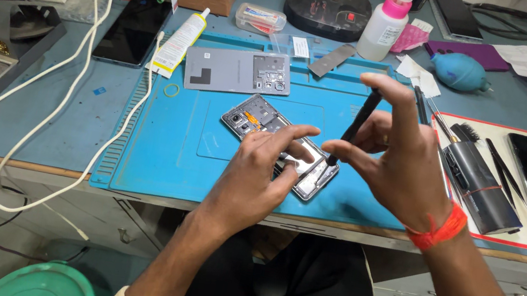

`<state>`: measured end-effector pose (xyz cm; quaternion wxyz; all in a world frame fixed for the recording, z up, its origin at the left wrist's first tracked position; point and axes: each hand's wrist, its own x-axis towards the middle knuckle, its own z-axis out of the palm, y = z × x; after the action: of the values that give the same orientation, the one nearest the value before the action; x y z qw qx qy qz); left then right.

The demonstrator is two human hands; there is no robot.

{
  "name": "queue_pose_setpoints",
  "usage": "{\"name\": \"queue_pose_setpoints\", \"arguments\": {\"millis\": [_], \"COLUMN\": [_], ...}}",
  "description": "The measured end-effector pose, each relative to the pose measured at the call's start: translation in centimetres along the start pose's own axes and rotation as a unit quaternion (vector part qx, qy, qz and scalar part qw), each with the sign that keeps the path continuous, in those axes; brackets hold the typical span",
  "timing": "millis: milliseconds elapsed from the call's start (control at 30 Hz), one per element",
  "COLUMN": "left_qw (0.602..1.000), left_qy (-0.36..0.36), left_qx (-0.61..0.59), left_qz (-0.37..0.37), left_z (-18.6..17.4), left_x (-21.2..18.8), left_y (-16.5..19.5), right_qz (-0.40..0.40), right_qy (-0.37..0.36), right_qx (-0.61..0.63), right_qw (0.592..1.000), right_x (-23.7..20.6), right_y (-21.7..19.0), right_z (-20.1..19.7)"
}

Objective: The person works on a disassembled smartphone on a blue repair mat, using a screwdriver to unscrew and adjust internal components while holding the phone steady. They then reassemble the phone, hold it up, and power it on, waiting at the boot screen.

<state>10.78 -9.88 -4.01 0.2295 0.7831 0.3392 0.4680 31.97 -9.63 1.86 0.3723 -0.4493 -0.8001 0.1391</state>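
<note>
The right hand [395, 157] is raised over the blue work mat [162, 152], wrist bent, thumb and forefinger pinched on a slim black tool [356, 125] that slants down to the opened phone [278, 145]. The left hand [262, 177] reaches in from below, its fingers spread and pressing flat on the phone, gripping nothing. The phone lies askew near the mat's front edge (back cover off, metal frame and an orange part showing), under both hands; its grey back cover [237, 71] lies apart, farther up the mat.
</note>
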Motion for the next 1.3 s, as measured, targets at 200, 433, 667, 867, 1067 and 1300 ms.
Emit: {"name": "queue_pose_setpoints", "arguments": {"millis": [200,433,667,867,1067,1300], "left_qw": [1.000,1.000,1.000,1.000,1.000,1.000], "left_qy": [0.000,0.006,0.004,0.004,-0.013,-0.010], "left_qx": [-0.002,0.003,-0.002,0.012,0.001,0.008], "left_qz": [-0.017,-0.010,-0.004,0.002,-0.017,-0.016], "left_z": [-0.06,0.02,0.09,0.18,0.07,0.09], "left_x": [0.05,-0.02,-0.06,0.16,0.32,0.49], "left_y": [-0.01,-0.14,-0.21,-0.12,0.00,0.14], "right_qz": [-0.071,-0.049,0.013,-0.065,-0.057,-0.062], "right_qy": [-0.069,-0.064,-0.013,-0.093,-0.030,-0.081], "right_qx": [0.097,0.105,-0.036,0.157,-0.001,0.127], "right_qw": [0.990,0.991,0.999,0.981,0.998,0.987], "right_x": [-0.09,-0.08,-0.08,-0.43,-0.33,-0.39], "right_y": [0.08,-0.15,-0.17,-0.20,-0.27,-0.74], "right_z": [-0.16,-0.05,-0.02,-0.30,0.01,-0.28]}}
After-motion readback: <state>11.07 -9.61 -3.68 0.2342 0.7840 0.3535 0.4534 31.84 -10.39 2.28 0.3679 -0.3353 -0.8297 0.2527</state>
